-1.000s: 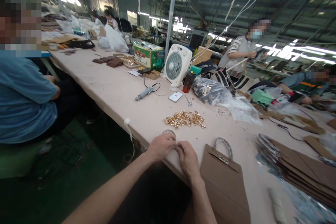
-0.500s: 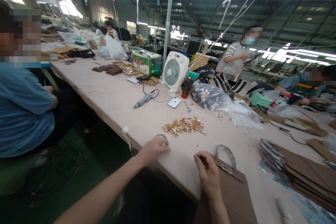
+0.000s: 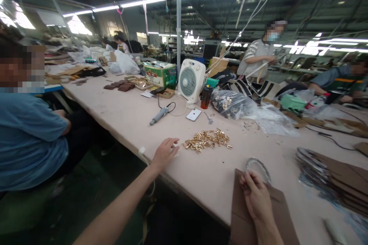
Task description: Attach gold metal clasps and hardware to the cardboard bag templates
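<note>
My left hand (image 3: 166, 154) is over the table's near edge, left of a heap of gold metal fittings (image 3: 207, 140). Its fingers are stretched and somewhat apart, with no object plainly held. My right hand (image 3: 255, 193) is pinched closed above a brown bag panel (image 3: 280, 208), close to the foot of its plastic-wrapped handle (image 3: 260, 166). Whatever lies between those fingertips is too small or hidden to name. The hand covers the spot where a metal clasp showed on the panel.
Beyond the fittings lie a grey handheld power tool (image 3: 159, 116), a phone (image 3: 193, 114) and a white fan (image 3: 191, 81). Stacked brown panels (image 3: 342, 178) sit at right, near a plastic bag of parts (image 3: 234, 103). A person in blue (image 3: 31, 134) sits at left.
My left hand has lifted and its fingers have spread; the pale ring beside it no longer shows. My right hand has moved right, from the panel's left side to over its clasp area.
</note>
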Demonstrator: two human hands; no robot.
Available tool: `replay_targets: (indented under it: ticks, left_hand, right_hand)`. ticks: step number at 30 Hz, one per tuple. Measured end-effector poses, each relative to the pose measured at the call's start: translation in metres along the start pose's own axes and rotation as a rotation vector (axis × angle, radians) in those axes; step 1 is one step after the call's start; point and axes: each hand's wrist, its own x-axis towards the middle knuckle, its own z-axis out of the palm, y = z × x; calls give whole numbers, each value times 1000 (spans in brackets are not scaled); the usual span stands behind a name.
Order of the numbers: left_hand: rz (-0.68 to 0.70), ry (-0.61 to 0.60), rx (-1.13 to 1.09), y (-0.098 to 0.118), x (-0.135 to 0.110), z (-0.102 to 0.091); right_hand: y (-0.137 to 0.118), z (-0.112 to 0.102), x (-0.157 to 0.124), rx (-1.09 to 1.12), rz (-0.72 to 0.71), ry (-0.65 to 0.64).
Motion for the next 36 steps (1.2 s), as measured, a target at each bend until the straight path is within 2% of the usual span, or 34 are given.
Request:
replay_targets:
  ticks: [1,3,8,11,14,17,22,25,29,34,36]
  left_hand:
    - [5,20,-4,6,7,7]
    - [53,-16,-4,20,25,24]
    - [206,-241,168,59,69,77]
    - [208,-262,210,71,87,105]
    - [198,-241,229,75,91,120]
    - [190,-186,221,75,85,123]
    - [170,-88,144,74,73,116]
    - [158,-28,42,85,64,120]
    - [93,-30,-408,118,37,144]
    - [-205,-139,-861,160,-4,185]
    - [-253,-196,-978,169,-14,195]
  right_hand:
    - [-2,2,-1,-7,0,-3]
    - [-4,5,-2,-23,-1,-7]
    - [-4,6,-3,-46,-3,-25]
    - [-2,4,-3,-89,-20,-42]
    - [0,1,-2,-98,-15,-59]
    - [1,1,0,-55,2,-48]
    - [-2,4,1,-17,10,-53]
    - [-6,7,0,32,13,-67]
    - [-15,9,-2,168,39,-58]
    - [-20,5,2,362,85,-42]
    - [-17,1,4,401,94,-15]
